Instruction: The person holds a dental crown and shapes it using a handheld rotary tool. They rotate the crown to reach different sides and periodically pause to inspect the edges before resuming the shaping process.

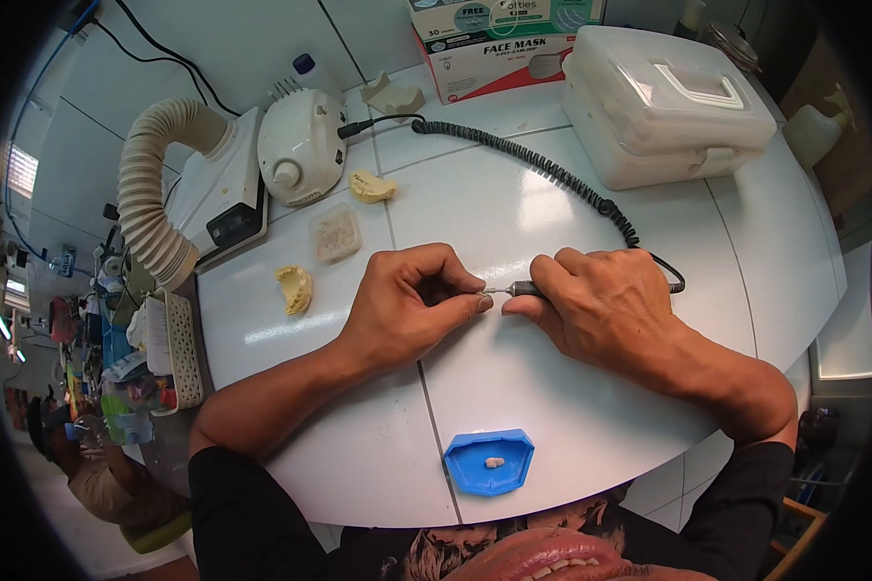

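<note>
My right hand [606, 302] is wrapped round a dark rotary handpiece [527, 289], which points left with a thin metal bur [496, 290] at its tip. The fingers of my left hand [397, 302] are pinched together right at the bur's end. Whatever small piece sits between them is too hidden to name. Nearer to me, a blue tray [460, 476] holds a small tooth-coloured piece [495, 463]. Left of my left hand lies a yellow dental cast [295, 290]; another yellow cast [372, 186] sits farther back.
A coiled cable [538, 155] runs from the white control unit [300, 145] to the handpiece. At the left stand a ribbed hose [140, 184] and a basket [182, 353]. A clear box [335, 233], mask boxes [499, 73] and a white case [664, 107] also stand here. A person sits far left.
</note>
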